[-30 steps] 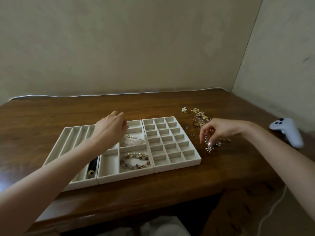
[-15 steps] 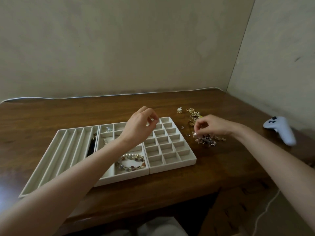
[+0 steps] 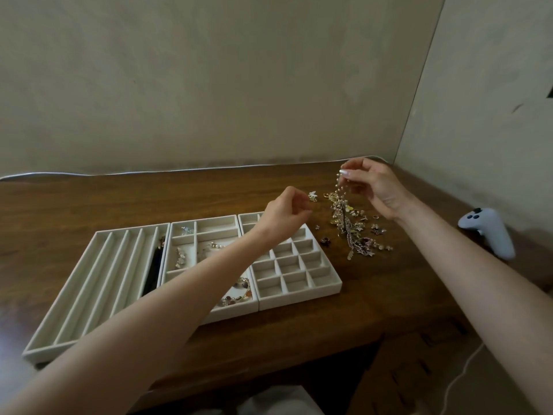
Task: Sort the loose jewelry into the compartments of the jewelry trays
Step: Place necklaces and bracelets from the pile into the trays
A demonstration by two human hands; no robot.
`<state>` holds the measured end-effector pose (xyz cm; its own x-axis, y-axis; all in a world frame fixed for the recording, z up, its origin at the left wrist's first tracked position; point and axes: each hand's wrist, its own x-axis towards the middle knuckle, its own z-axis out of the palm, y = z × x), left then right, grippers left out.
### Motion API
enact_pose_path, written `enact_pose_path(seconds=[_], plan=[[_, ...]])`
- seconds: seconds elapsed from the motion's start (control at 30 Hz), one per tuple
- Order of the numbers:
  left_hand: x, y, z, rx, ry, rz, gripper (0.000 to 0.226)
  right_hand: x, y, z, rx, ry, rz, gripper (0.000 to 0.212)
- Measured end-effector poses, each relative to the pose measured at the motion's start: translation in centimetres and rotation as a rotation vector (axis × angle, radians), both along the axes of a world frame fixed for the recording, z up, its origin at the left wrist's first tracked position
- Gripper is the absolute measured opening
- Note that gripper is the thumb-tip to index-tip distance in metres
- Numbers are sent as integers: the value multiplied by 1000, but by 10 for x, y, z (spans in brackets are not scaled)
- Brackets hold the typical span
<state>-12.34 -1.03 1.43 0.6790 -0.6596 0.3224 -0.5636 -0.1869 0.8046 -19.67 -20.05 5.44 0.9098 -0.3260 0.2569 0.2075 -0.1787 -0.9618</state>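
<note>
Head view: right grip (image 3: 374, 187) pinches a pearl strand (image 3: 339, 190) dangling over the tangled jewelry pile (image 3: 353, 232). Whether the curled left grip (image 3: 287, 214) holds anything cannot be told. Brown wooden worktop (image 3: 374, 310), beige walls (image 3: 239, 85).

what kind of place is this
Probably a room at home: a wooden desk in a bare wall corner, a game controller on it, jewelry trays beside loose jewelry.

We work in dim, warm, even light; shadows are faint and soft-edged. Left of the jewelry trays (image 3: 98, 295) the tabletop (image 3: 89, 199) shows a pale sheen at the frame edge. Behind the trays its far edge bows with the wide lens. Right of the trays the pearl strand (image 3: 340, 187) and small pieces (image 3: 374, 232) look soft, their detail lost.
</note>
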Motion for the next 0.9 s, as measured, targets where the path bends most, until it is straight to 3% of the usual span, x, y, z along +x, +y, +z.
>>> enact_pose_path(seconds=[0.2,0.3,0.57,0.73,0.9], plan=[[4,-24,7,-12,135,-84,45,4,2,6,-122,-9,-29,9],[5,-34,16,-27,185,-123,45,5,4,7,-71,-24,2,12],[8,-35,11,31,297,-139,3,5,6,8,28,-41,79,16],[9,-32,10,-71,447,-207,40,5,7,7,-16,17,186,26],[9,-34,16,-201,492,-137,55,3,9,5,-49,83,221,38]])
